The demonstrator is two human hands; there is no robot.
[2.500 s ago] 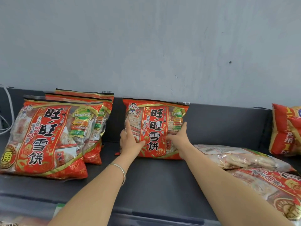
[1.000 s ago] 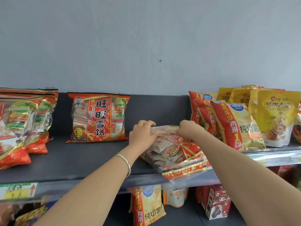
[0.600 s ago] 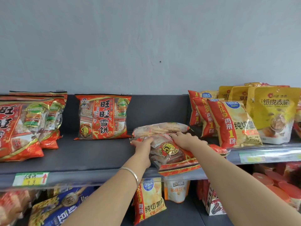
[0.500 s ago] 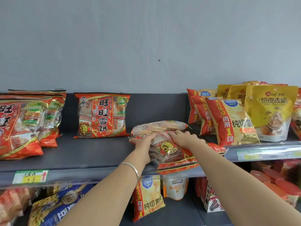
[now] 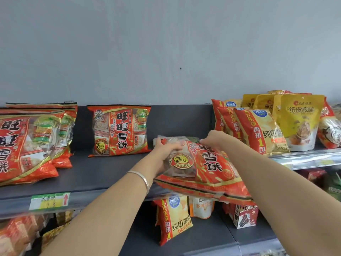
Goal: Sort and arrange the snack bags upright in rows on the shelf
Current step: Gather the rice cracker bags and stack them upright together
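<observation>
Right of centre, your left hand [image 5: 164, 154] and right hand [image 5: 215, 138] each have their fingers curled round the upper edge of a red bag [image 5: 208, 167]. It lies tilted, its near edge hanging past the front lip of the shelf [image 5: 103, 174]. Left of it an upright bag [image 5: 119, 130] stands against the back panel, leaning bags [image 5: 27, 143] fill the left edge, and yellow bags [image 5: 297, 121] stand at the right.

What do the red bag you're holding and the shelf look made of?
Red bag: thin plastic film, glossy and partly clear; it crinkles, glares, and shows its contents. Shelf: dark grey, matte, likely painted metal, though a liner on top is possible.
</observation>
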